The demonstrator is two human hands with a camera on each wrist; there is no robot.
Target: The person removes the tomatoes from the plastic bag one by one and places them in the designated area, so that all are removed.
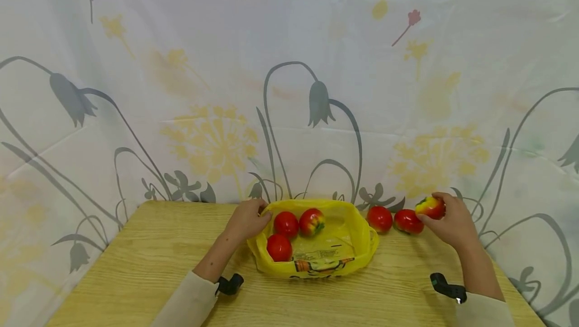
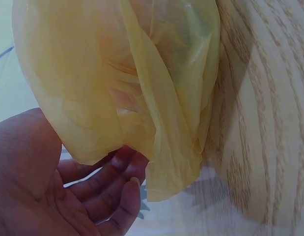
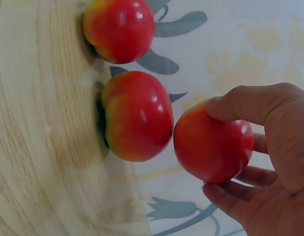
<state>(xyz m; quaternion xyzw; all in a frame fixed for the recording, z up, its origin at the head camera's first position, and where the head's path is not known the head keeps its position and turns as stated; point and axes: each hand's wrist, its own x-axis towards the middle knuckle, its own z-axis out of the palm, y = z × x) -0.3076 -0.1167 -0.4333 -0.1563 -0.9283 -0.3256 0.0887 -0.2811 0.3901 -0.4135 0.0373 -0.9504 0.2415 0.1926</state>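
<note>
A yellow plastic bag (image 1: 271,265) stands on the wooden table with its mouth spread wide. Several red apples lie in its left half, one apple (image 1: 312,222) showing its yellow-green end. My left hand (image 1: 246,220) holds the bag's rim at the back left corner; in the left wrist view the curled fingers (image 2: 110,189) are partly behind the yellow film. To the right of the bag, my right hand (image 1: 454,224) grips a red and yellow apple (image 3: 213,142) between thumb and fingers, raised over the table's back right part.
Two more apples rest on the table between the bag and my right hand: a near apple (image 1: 379,219) right beside the bag and another apple (image 1: 408,221). A flower-printed cloth (image 1: 298,166) hangs directly behind the table's (image 1: 181,246) back edge.
</note>
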